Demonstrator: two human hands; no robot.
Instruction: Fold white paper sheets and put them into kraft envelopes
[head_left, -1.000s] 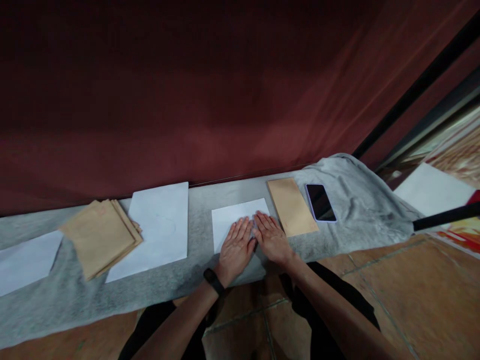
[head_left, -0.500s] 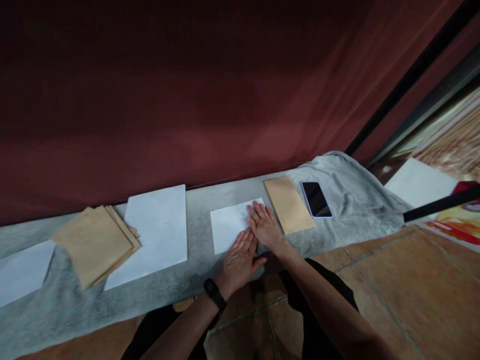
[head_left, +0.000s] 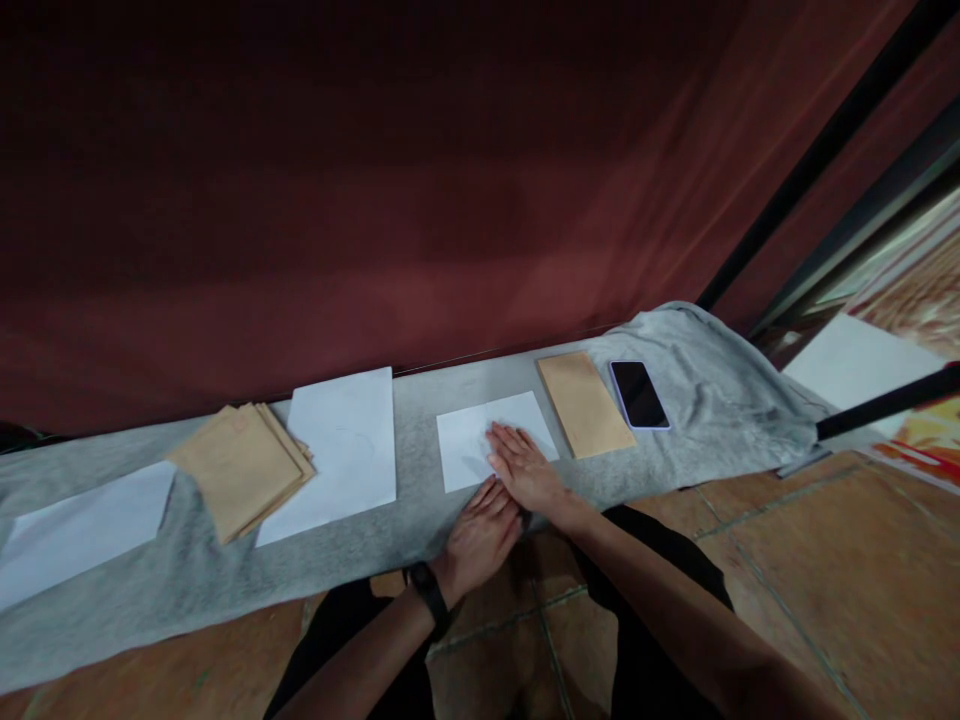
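A white sheet of paper (head_left: 466, 440), apparently folded, lies flat on the grey cloth (head_left: 416, 440) in front of me. My right hand (head_left: 525, 468) rests flat on its lower right part, fingers stretched out. Just below the paper's near edge is my left hand (head_left: 484, 535), with its fingers extended and their tips by the right hand. A dark band circles my left wrist. Neither hand holds anything. To the right of the paper lies a brown envelope (head_left: 585, 405), and beyond it a phone (head_left: 640, 395) with a pale purple edge.
Several brown envelopes (head_left: 244, 470) lie stacked to the left, partly over a stack of white paper (head_left: 345, 450). Another white sheet (head_left: 90, 530) is at the far left. A dark red curtain (head_left: 375, 250) rises behind the cloth. Black bars (head_left: 892, 402) stand at the right.
My right hand has slid toward me and a little left over the paper. My left hand has moved down off the paper to its near edge. The view has shifted slightly.
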